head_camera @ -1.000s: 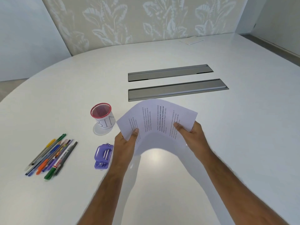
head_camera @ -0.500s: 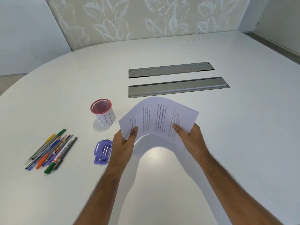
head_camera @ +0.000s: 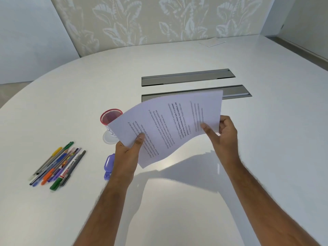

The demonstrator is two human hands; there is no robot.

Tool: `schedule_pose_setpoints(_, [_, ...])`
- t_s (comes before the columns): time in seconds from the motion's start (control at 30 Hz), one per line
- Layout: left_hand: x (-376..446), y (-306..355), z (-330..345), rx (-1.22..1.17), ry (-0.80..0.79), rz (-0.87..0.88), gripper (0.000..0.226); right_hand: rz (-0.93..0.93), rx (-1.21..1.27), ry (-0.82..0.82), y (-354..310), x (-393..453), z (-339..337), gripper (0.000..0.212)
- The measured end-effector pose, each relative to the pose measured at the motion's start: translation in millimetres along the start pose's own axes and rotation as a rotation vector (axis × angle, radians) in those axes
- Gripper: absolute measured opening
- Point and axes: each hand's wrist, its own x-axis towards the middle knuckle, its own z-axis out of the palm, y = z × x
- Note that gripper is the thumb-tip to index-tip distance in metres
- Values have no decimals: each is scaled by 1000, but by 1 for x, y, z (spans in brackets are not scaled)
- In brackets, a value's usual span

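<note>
A thin stack of white printed paper sheets (head_camera: 170, 126) hangs in the air above the middle of the white table (head_camera: 275, 139). My left hand (head_camera: 127, 153) pinches its near left corner, thumb on top. Its right edge is pinched by my right hand (head_camera: 222, 134), thumb on the printed face. The sheets sag and curve between the two hands, with the right side higher than the left.
A red mesh pen cup (head_camera: 111, 117) on a white coaster stands left of the paper, partly hidden by it. A purple stapler (head_camera: 109, 166) lies behind my left wrist. Several pens (head_camera: 58, 164) lie at the left. Two grey cable hatches (head_camera: 188, 77) sit further back.
The paper was arched upward with both ends low. Both hands have lifted and pulled apart, so the sheets now spread flatter, tilted up at the right.
</note>
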Motion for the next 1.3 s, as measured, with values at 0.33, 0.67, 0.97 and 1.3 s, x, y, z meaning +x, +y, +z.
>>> schedule_pose_setpoints(0.33, [-9,7,18,-390,-115,-17,33,394,390,-23,8,-14,37,94])
schedule_pose_setpoints(0.67, [-17,-7,21,-514,-80,-117,36,181,606,-126,-3,-23,55,47])
schedule_pose_setpoints(0.97, [-3,-15,-9,-438,-84,-114,36,20,193,-52,-13,-7,27,31])
schedule_pose_setpoints(1.3, [11,36,-3,53,-277,-22,30,-63,49,-328,-44,-6,29,36])
